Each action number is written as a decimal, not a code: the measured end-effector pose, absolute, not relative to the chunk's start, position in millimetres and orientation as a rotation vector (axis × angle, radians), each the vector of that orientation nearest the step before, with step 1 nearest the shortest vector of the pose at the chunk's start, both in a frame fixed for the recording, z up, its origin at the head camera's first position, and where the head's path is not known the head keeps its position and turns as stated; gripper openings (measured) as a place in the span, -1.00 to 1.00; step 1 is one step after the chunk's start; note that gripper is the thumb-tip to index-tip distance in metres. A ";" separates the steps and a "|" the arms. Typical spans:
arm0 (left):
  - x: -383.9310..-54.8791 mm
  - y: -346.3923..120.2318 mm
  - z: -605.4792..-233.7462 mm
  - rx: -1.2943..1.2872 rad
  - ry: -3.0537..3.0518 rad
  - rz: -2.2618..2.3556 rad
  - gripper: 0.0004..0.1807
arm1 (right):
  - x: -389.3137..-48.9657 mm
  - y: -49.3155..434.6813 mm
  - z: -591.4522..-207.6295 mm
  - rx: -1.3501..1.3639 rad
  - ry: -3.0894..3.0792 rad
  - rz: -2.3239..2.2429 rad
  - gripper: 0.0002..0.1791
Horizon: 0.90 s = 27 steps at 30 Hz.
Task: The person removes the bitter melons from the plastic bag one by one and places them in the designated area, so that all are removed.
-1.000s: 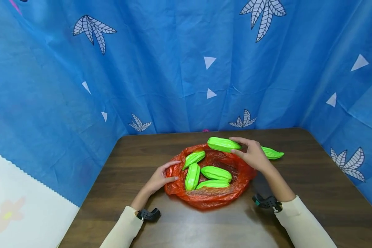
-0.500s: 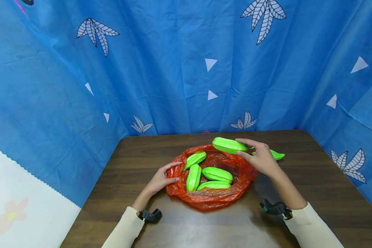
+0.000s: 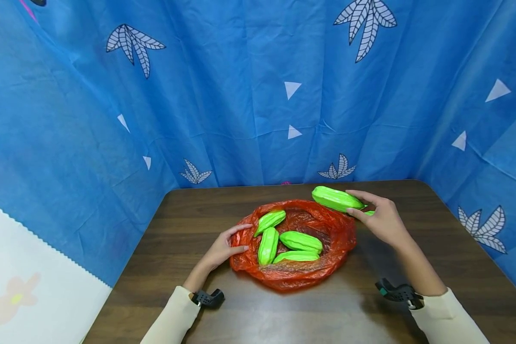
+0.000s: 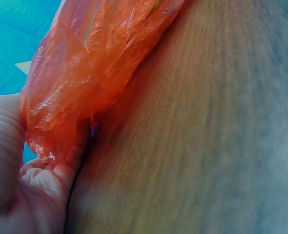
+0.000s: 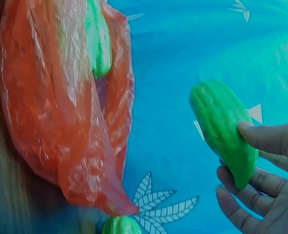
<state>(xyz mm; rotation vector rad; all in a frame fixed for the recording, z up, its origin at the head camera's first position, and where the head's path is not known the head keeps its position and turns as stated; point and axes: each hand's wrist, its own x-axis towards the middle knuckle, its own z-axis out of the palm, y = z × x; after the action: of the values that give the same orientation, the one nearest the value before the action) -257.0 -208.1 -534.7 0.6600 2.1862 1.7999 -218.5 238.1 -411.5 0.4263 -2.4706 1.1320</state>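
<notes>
A red plastic bag (image 3: 279, 282) lies open-mouthed on the table, with several green bitter gourds (image 3: 301, 241) inside. My left hand (image 3: 219, 248) holds the bag's left side; the left wrist view shows the crumpled plastic (image 4: 80, 83) between thumb and fingers. Just beyond the bag's right rim, my right hand (image 3: 382, 217) pinches one bitter gourd (image 3: 335, 198) by its pointed end, thumb on one side and fingers on the other. The right wrist view shows this gourd (image 5: 222, 122) raised and apart from the bag. Another gourd (image 3: 369, 213) is mostly hidden behind the right hand.
The dark wooden table (image 3: 189, 210) ends at a blue curtain (image 3: 241, 119) with leaf prints at the back and sides. A white cloth (image 3: 30, 267) with a flower print hangs at the left. Each wrist wears a black strap device (image 3: 397, 291).
My right hand has moved right with the gourd, from above the bag's back rim to beside its right rim, covering more of the gourd behind it. The left hand stays on the bag.
</notes>
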 end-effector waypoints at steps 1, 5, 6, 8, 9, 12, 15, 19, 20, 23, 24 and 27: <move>-256.9 -207.9 -534.1 0.657 2.182 1.801 -0.32 | -218.3 240.5 -411.3 0.416 -2.471 1.125 -0.51; -256.7 -207.2 -533.0 0.672 2.179 1.804 -0.31 | -218.2 249.6 -410.2 0.368 -2.479 1.115 -0.51; -256.6 -206.9 -532.9 0.672 2.184 1.801 -0.31 | -218.5 251.7 -410.2 0.358 -2.482 1.111 -0.51; -256.7 -207.2 -533.4 0.682 2.200 1.792 -0.31 | -219.2 254.9 -410.4 0.341 -2.482 1.110 -0.52; -256.8 -207.4 -533.6 0.687 2.208 1.786 -0.32 | -219.5 256.4 -410.7 0.338 -2.480 1.110 -0.52; -256.2 -208.7 -533.4 0.693 2.215 1.777 -0.33 | -220.2 259.8 -412.0 0.329 -2.471 1.097 -0.52; -255.4 -209.1 -533.3 0.686 2.205 1.783 -0.33 | -220.6 262.8 -413.0 0.322 -2.471 1.090 -0.53; -254.3 -209.2 -532.2 0.677 2.201 1.790 -0.34 | -221.4 266.3 -415.3 0.310 -2.481 1.089 -0.53; -254.3 -209.0 -531.9 0.681 2.207 1.786 -0.33 | -221.5 267.5 -416.1 0.307 -2.482 1.087 -0.53; -254.2 -208.4 -530.7 0.693 2.207 1.780 -0.33 | -222.2 271.1 -418.0 0.296 -2.479 1.089 -0.52; -254.1 -208.4 -530.4 0.696 2.204 1.779 -0.32 | -222.6 272.6 -418.5 0.293 -2.476 1.091 -0.52; -253.6 -209.0 -530.3 0.700 2.195 1.783 -0.32 | -224.2 276.4 -418.7 0.281 -2.473 1.099 -0.53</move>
<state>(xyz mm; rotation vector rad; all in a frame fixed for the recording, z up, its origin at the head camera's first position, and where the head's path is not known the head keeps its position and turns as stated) -253.6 -209.0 -530.3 0.6997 2.1951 1.7827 -224.2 276.4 -418.7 0.2813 -2.4726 1.0994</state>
